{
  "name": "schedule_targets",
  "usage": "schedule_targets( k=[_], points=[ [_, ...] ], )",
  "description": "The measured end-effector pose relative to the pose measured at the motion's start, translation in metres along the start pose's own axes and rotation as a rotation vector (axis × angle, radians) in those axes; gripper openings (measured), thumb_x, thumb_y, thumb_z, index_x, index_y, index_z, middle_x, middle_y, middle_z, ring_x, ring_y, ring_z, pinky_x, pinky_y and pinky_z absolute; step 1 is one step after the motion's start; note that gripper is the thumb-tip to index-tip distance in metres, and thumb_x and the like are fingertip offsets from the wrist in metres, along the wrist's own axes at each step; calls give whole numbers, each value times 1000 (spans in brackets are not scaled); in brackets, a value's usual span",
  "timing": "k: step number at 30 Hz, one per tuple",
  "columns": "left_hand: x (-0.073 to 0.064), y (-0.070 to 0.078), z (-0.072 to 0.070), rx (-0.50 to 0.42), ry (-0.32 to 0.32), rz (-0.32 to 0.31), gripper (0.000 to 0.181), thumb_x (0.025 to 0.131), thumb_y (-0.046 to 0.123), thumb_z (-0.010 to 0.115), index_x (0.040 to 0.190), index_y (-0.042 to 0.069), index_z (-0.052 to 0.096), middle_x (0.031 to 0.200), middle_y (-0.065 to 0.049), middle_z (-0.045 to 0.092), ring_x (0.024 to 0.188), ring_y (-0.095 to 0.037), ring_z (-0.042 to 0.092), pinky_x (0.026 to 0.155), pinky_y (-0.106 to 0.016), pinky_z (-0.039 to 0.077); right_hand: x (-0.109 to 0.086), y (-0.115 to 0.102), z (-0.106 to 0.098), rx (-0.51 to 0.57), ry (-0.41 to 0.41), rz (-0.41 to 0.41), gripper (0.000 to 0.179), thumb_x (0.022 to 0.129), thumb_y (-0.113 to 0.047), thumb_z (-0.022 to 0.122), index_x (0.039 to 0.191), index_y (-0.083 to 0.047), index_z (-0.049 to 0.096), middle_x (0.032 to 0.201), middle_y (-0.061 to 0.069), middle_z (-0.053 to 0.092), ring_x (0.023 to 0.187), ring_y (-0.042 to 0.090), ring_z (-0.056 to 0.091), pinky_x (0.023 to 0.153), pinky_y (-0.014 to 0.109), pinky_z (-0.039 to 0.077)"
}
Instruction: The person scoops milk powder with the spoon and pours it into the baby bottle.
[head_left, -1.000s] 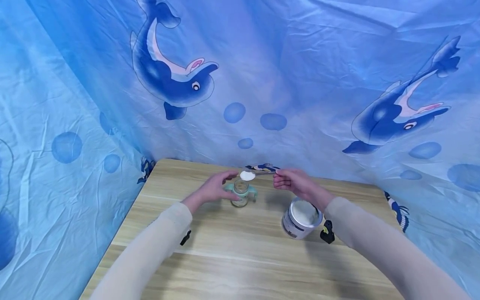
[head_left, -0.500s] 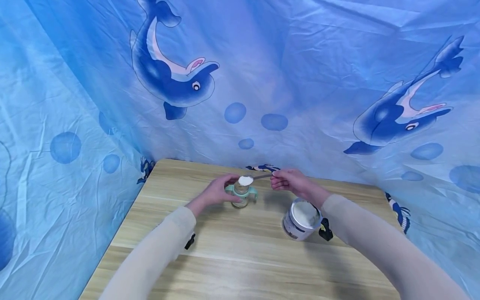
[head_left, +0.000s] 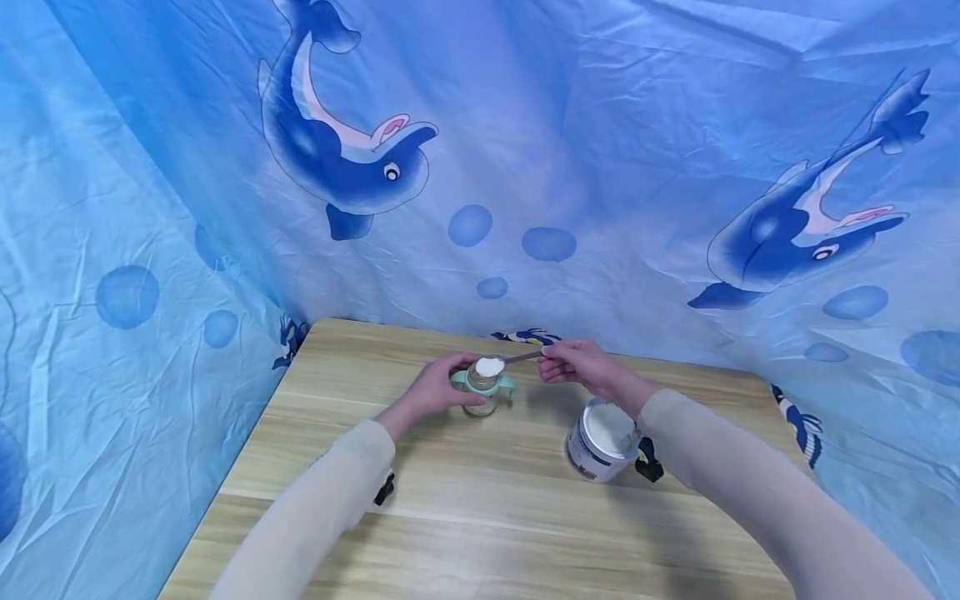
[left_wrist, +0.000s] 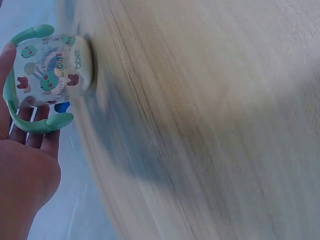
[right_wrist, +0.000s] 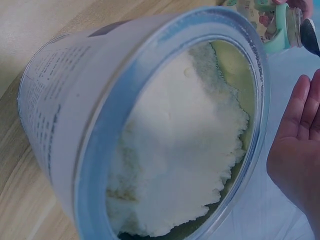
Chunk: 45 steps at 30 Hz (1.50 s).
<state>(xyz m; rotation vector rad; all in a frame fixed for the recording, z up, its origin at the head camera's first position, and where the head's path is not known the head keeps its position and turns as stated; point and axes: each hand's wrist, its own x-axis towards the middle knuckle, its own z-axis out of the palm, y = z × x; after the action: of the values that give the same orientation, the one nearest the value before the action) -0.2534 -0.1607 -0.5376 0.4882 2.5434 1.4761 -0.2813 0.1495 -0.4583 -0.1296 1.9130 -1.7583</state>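
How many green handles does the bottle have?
2 in view: one handle by the left hand, the other handle across the bottle, facing the right hand.

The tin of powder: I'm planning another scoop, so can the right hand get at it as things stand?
Probably yes: the tin stands open close to the right hand, though that hand holds a loaded spoon.

Cloth-walled booth, dolphin-print sheets, plain wood-grain table
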Motion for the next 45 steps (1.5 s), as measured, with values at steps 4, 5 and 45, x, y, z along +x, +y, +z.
schedule_targets(
  k=[4,5,45],
  points=[
    [0,-2,1,-1,19,-12,80,76,30,99,147,20,63,144,0,66,134,-25,60,117,-50,47,1,0,1,-19,9,-3,25,109,-14,60,108,7,73,86,5,77,78,15,75,84,33,66],
    [0,-2,1,-2,24,-16,80,76,30,99,147,20,63,144,0,66,134,-25,60,118,-49,47,1,0,1,-31,10,-7,25,109,-14,60,108,7,73,86,5,77,78,15,75,84,33,66],
    [1,-5,2,18,41,-20,79,75,34,100,144,19,65,141,-2,68,131,-28,61,116,-52,48,5,-20,16,-268,30,-187,18,104,-5,66,102,8,77,85,13,79,78,19,77,87,49,66]
  ],
)
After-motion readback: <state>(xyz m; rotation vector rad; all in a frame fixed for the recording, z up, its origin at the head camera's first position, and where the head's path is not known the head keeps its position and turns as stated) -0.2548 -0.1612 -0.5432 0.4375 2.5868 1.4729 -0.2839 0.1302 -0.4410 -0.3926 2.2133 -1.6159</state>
